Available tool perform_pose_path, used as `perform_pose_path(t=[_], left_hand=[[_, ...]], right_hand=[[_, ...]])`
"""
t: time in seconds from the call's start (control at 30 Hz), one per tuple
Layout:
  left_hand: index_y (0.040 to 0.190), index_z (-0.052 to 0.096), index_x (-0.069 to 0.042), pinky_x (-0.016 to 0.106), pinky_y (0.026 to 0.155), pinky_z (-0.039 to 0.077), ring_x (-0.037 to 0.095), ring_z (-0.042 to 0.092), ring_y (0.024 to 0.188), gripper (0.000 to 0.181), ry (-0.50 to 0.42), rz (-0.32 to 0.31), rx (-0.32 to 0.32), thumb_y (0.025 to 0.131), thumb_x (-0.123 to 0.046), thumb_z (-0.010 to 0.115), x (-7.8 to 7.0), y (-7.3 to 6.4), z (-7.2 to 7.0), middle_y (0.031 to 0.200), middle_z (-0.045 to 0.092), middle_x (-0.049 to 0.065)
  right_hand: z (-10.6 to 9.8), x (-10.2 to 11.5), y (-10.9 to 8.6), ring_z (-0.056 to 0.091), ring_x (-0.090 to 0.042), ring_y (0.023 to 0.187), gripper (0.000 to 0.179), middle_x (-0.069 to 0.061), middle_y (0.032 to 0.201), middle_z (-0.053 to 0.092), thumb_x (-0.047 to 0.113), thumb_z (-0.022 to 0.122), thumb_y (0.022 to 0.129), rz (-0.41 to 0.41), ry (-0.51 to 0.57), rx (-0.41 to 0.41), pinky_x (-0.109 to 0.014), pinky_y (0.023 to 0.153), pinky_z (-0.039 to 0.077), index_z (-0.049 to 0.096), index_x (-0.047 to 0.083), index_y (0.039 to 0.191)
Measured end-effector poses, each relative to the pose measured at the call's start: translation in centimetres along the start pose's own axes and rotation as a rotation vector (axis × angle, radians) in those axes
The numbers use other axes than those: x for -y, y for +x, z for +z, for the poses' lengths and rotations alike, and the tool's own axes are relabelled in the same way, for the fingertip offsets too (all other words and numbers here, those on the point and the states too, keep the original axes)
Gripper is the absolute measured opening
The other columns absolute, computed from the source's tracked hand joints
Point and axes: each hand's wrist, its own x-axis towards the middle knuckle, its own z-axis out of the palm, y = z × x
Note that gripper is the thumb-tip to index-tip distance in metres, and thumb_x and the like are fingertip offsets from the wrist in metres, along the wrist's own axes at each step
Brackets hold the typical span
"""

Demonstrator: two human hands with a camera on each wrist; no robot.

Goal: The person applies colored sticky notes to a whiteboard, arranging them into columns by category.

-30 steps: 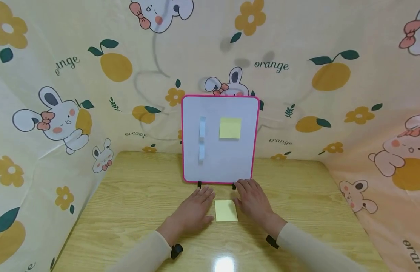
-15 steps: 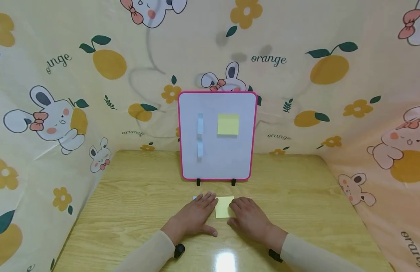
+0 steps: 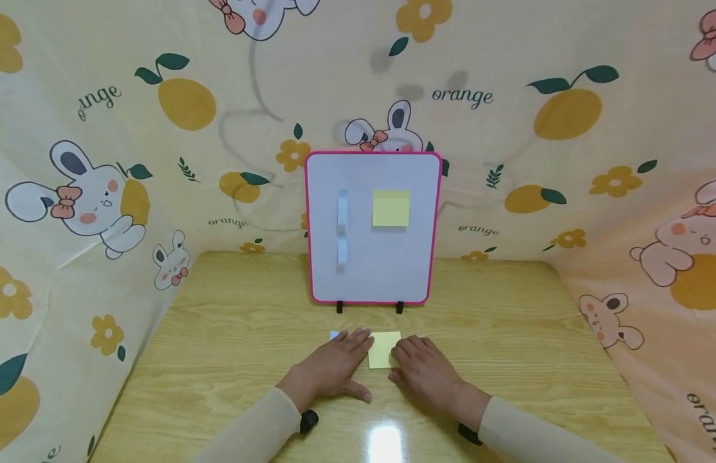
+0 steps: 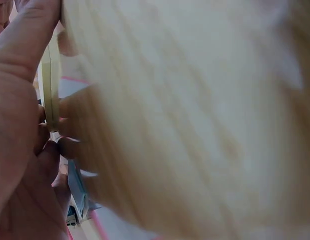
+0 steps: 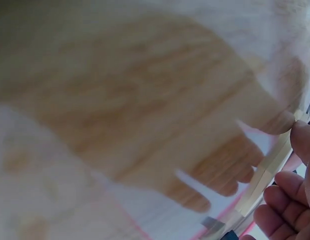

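A pad of yellow sticky notes (image 3: 383, 351) lies on the table in the head view. My left hand (image 3: 333, 366) rests with fairly straight fingers at its left edge, and a small blue corner (image 3: 333, 335) shows beyond those fingers. My right hand (image 3: 430, 372) has its fingers curled at the pad's right edge. From the side, the right wrist view shows that hand's thumb and fingertips pinching the end of the yellow pad (image 5: 267, 177). In the left wrist view the pad (image 4: 51, 85) is a thin edge, with something pale blue (image 4: 77, 182) beside the fingers.
A pink-framed whiteboard (image 3: 372, 270) stands upright behind the hands on black feet (image 3: 339, 307). It bears a yellow sticky note (image 3: 390, 208) and two narrow light-blue strips (image 3: 343, 211). Printed cloth (image 3: 468, 141) walls in the wooden table (image 3: 230, 308) at back and sides.
My right hand has come down and left onto the pad's right edge, its fingers curling. My left fingers have reached the pad's left edge, and a blue corner shows past them.
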Motion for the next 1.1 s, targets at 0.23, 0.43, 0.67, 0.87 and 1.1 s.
perform_pose_path(t=[0.23,0.43,0.67,0.87,1.1], left_hand=[[0.168,0.026,-0.01,0.041,0.135,0.018,0.021,0.017,0.164,0.116,-0.002,-0.016,0.016,0.084,-0.08,0.064,0.07,0.13,-0.03,0.177,0.019,0.006],[0.168,0.027,-0.009,0.041,0.135,0.018,0.021,0.018,0.164,0.116,-0.014,-0.018,0.012,0.084,-0.079,0.066,0.0,0.08,-0.18,0.177,0.021,0.006],[0.168,0.026,-0.01,0.041,0.135,0.018,0.021,0.017,0.164,0.115,-0.029,-0.012,0.016,0.085,-0.079,0.066,0.04,0.08,-0.1,0.177,0.019,0.006],[0.168,0.026,-0.011,0.04,0.135,0.018,0.02,0.017,0.164,0.116,-0.021,-0.011,0.013,0.085,-0.081,0.065,0.13,0.13,0.19,0.177,0.019,0.006],[0.168,0.027,-0.011,0.04,0.135,0.019,0.019,0.018,0.164,0.116,-0.023,-0.018,0.008,0.084,-0.08,0.066,0.19,0.11,0.06,0.177,0.02,0.005]], right_hand=[[0.18,0.03,0.09,0.055,-0.018,0.092,0.033,0.0,0.101,0.061,0.043,0.075,0.096,-0.008,-0.046,0.03,-0.034,0.077,0.05,0.058,0.014,0.099],[0.34,-0.03,0.15,0.055,-0.019,0.095,0.033,0.0,0.104,0.061,0.044,0.072,0.099,-0.003,-0.05,0.062,-0.036,0.08,0.051,0.057,0.015,0.101],[0.29,-0.01,0.18,0.055,-0.018,0.092,0.034,0.0,0.1,0.061,0.044,0.076,0.096,-0.004,-0.047,0.024,-0.035,0.076,0.05,0.058,0.015,0.098],[0.19,0.06,0.25,0.055,-0.017,0.092,0.035,0.002,0.099,0.06,0.044,0.076,0.095,0.017,-0.028,0.038,-0.035,0.077,0.049,0.057,0.015,0.098],[0.29,0.06,0.43,0.054,-0.016,0.09,0.035,0.003,0.097,0.059,0.043,0.079,0.093,0.013,-0.023,0.011,-0.034,0.076,0.047,0.056,0.016,0.097]])
